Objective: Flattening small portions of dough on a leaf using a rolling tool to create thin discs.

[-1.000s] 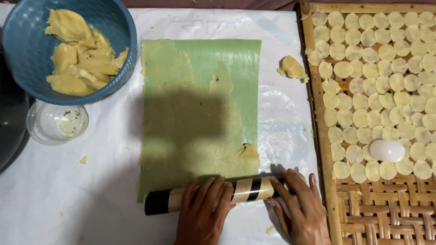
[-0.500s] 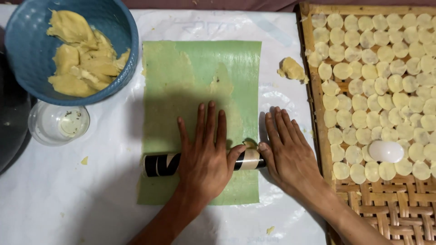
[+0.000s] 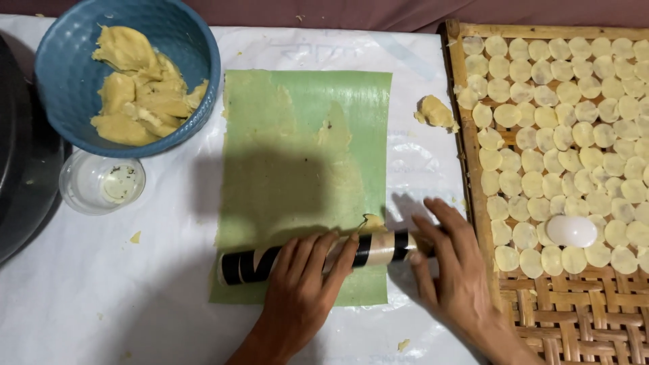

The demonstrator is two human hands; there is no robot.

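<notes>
A black and cream cylinder used as a rolling pin [image 3: 257,262] lies across the near part of a green sheet [image 3: 304,142] that has thin yellowish dough spread on it. My left hand [image 3: 302,290] lies flat on the middle of the roller, fingers spread. At the roller's right end rests my right hand [image 3: 451,269], palm down, fingers spread. A scrap of dough [image 3: 372,222] sticks up just beyond the roller.
A blue bowl [image 3: 67,81] of yellow dough stands at the far left, with a small clear cup [image 3: 101,182] in front of it. A loose dough lump [image 3: 435,111] lies beside a woven bamboo tray [image 3: 574,318] covered with several round dough discs and a white cutter [image 3: 571,231].
The roller went away from me up the sheet with both hands stretched over it, then came back toward me. It now lies near the sheet's near edge, hands still on it.
</notes>
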